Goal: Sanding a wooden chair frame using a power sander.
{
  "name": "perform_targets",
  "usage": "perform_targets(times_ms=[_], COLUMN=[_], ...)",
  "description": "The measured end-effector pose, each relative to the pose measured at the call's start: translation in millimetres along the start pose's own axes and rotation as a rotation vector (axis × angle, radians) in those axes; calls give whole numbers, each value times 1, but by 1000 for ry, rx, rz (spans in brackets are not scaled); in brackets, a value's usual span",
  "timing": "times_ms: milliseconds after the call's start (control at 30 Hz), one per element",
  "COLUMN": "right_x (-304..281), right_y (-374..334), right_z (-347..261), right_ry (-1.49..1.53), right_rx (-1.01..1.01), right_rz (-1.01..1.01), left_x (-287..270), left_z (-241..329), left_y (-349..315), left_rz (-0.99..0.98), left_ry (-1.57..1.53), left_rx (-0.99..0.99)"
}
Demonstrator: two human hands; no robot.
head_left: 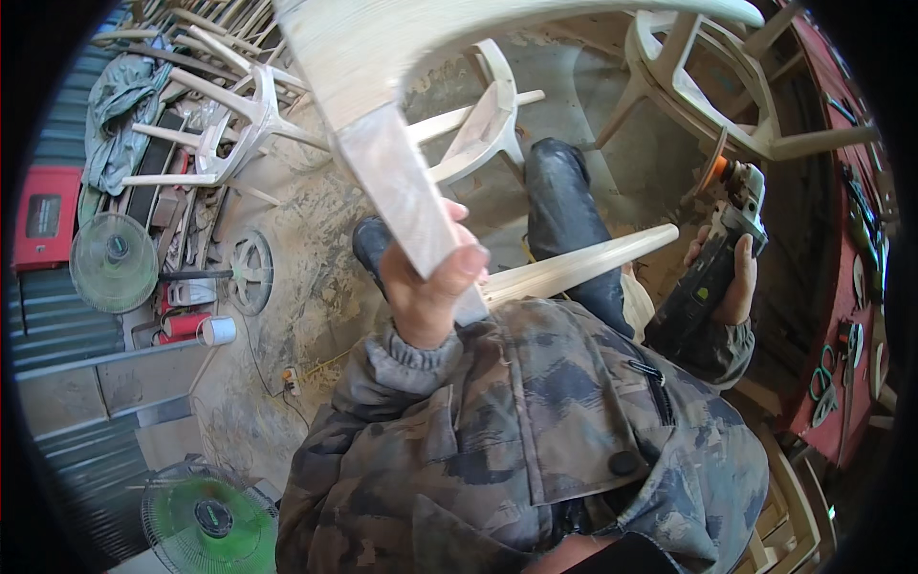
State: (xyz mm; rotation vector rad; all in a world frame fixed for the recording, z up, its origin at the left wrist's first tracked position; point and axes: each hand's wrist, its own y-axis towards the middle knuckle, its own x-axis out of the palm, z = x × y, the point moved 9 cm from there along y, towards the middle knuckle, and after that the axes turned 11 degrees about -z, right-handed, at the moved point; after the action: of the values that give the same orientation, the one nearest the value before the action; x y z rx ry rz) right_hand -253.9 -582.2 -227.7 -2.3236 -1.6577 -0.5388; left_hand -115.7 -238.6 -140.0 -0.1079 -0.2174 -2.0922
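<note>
While you look down past your camouflage jacket (pixel 535 430), the unfinished wooden chair frame (pixel 402 143) fills the upper middle of the view, its curved pale rail sweeping overhead and one flat leg running down into your left hand (pixel 426 287). Your left fingers (pixel 464 263) are wrapped tight around the lower end of that leg, thumb pressed across its face, so the wood sits fully inside the grip and rises up and away from your palm. A second pale slat (pixel 583 263) crosses your lap just beside that hand. Off to your right, well apart from the leg, your right hand (pixel 732 282) is closed around the dark body of an angle grinder (pixel 717 249), fingers curled about its handle, with the orange disc (pixel 712 163) at its head pointing up toward another bare chair frame (pixel 708 86). More frames (pixel 220 124) are stacked at upper left above two fans (pixel 115 263) on the dusty floor (pixel 306 277).
</note>
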Motion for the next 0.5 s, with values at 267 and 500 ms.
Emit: perform_targets(times_ms=[267,500], right_x=[-57,-172], right_y=[-1,6], right_z=[34,151], right_ry=[572,615], right_rx=[-313,-90], right_rz=[146,441], left_x=[-33,-25], left_z=[-9,-9], left_y=[-2,0], left_rz=[-31,-109], left_ry=[-170,-201], left_rx=[20,-28])
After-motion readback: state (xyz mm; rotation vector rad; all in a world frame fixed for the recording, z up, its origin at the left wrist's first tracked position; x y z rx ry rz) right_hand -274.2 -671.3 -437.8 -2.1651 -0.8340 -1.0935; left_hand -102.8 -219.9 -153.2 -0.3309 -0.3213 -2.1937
